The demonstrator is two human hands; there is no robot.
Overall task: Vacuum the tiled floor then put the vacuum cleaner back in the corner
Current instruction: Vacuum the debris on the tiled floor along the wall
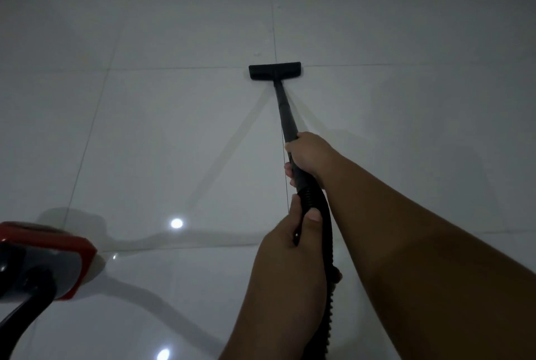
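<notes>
- At lower left, on the tiled floor (145,127), sits the red and black vacuum cleaner (49,255).
- Near the middle, its floor head (275,71) lies flat.
- Left hand (287,249) wraps the ribbed hose (328,319).
- Right hand (309,156) grips the tube (284,110) just ahead.

Smooth, glossy pale tiles (174,127) here. The wand (285,116) and nozzle (275,71) look matt black plastic, the hose (314,200) ribbed. Left of the wand, the canister's (66,240) red plastic shines.
</notes>
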